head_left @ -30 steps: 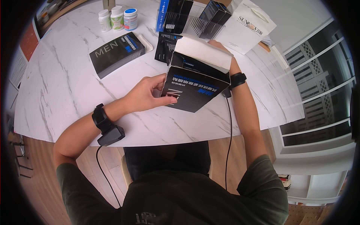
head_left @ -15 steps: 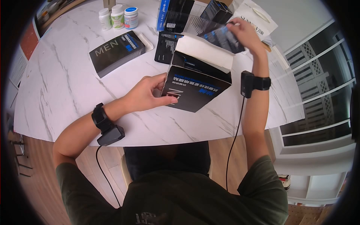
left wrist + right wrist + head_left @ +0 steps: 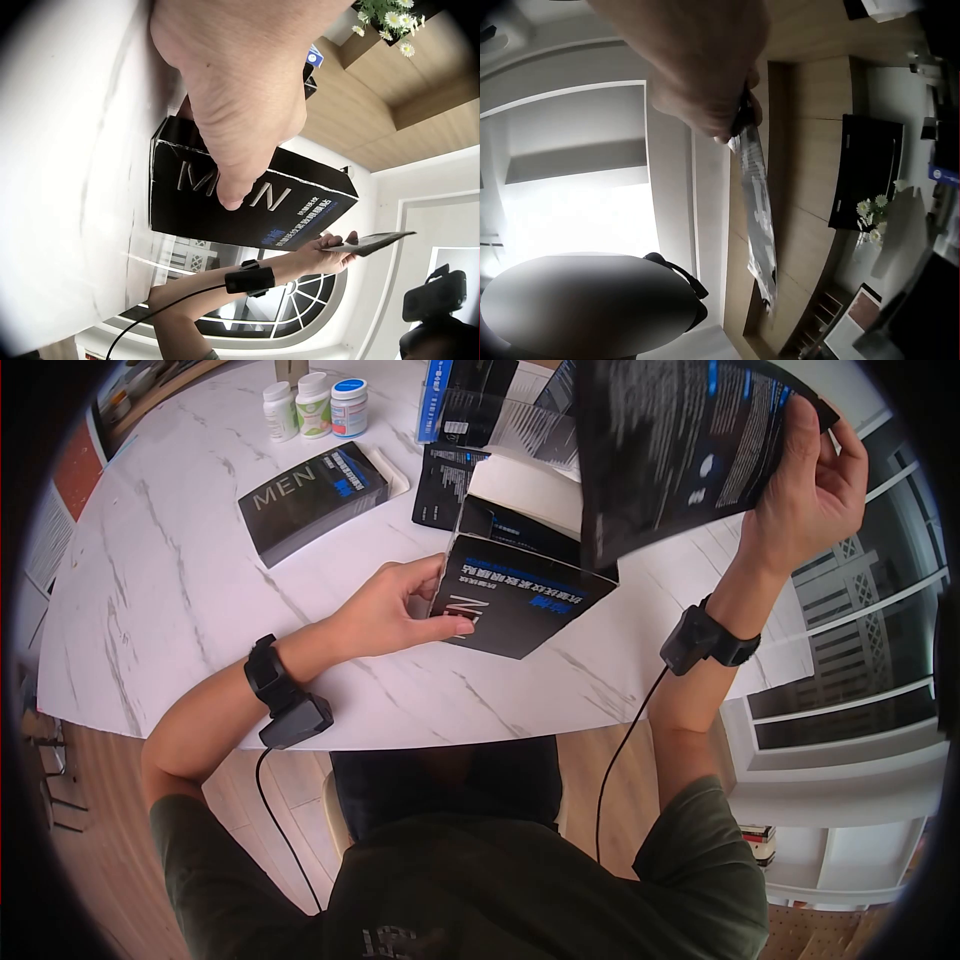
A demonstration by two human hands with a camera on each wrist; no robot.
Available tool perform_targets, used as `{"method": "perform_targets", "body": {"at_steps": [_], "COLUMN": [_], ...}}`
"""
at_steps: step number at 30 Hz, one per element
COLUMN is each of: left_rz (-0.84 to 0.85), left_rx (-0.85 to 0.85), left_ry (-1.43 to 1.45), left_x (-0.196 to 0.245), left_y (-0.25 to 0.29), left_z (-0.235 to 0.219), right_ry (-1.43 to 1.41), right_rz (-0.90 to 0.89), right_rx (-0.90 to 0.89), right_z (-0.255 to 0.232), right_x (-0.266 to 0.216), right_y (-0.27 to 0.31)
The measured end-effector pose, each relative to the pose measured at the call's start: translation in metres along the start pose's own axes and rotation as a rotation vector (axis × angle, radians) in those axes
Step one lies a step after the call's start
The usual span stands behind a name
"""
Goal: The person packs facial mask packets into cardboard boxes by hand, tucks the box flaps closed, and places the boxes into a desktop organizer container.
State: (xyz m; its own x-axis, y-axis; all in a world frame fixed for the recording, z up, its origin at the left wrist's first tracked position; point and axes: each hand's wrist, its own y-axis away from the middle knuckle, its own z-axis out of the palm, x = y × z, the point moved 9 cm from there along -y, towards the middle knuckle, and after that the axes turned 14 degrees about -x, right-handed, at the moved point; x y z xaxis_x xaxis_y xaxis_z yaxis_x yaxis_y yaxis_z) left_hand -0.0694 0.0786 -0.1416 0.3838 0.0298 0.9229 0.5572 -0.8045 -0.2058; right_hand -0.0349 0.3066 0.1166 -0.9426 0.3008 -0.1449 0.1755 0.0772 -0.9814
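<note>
In the head view my left hand point(image 3: 390, 608) grips a black eye-patch box point(image 3: 530, 600) near the table's front, its thumb across the lettered face. The box stands tilted, its white-lined top flap point(image 3: 525, 485) raised. The left wrist view shows the thumb lying over the lettering of the box point(image 3: 300, 206). My right hand point(image 3: 815, 500) pinches a flat black sachet point(image 3: 680, 460) by its edge, thumb on the printed side. Held up at the right, the sachet covers part of the box and flap. In the right wrist view the sachet point(image 3: 757, 199) appears edge-on, silvery and creased.
A second black box point(image 3: 310, 505) lettered MEN lies at the left beside a white tray point(image 3: 396, 478). Behind are several white bottles point(image 3: 313, 408). A black printed packet point(image 3: 438, 490) and a clear holder point(image 3: 510, 435) with black and blue boxes stand beyond the open box.
My right hand came from behind the open box with the sachet, then moved right and closer to the head camera, lifting it. The left hand and its box have stayed put.
</note>
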Motion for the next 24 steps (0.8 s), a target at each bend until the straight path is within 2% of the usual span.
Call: {"method": "perform_targets", "body": {"at_steps": [3, 9, 16, 18, 24], "left_rz": [0.001, 0.006, 0.022, 0.025, 0.043], "left_rx": [-0.002, -0.006, -0.013, -0.012, -0.029], "left_ry": [-0.008, -0.022, -0.074, -0.053, -0.059], "left_x": [-0.002, -0.001, 0.004, 0.004, 0.006], "left_y": [0.0, 0.0, 0.0, 0.0, 0.0], "left_z": [-0.001, -0.002, -0.001, 0.0, 0.0], "right_ry": [0.134, 0.24, 0.299, 0.351, 0.37], "right_rz": [-0.102, -0.163, -0.114, -0.137, -0.191], "right_rx": [-0.062, -0.133, -0.316, -0.447, -0.536], "right_z": [0.006, 0.012, 0.027, 0.039, 0.052], "right_x": [-0.011, -0.016, -0.024, -0.027, -0.037], "right_y": [0.002, 0.001, 0.002, 0.005, 0.007]}}
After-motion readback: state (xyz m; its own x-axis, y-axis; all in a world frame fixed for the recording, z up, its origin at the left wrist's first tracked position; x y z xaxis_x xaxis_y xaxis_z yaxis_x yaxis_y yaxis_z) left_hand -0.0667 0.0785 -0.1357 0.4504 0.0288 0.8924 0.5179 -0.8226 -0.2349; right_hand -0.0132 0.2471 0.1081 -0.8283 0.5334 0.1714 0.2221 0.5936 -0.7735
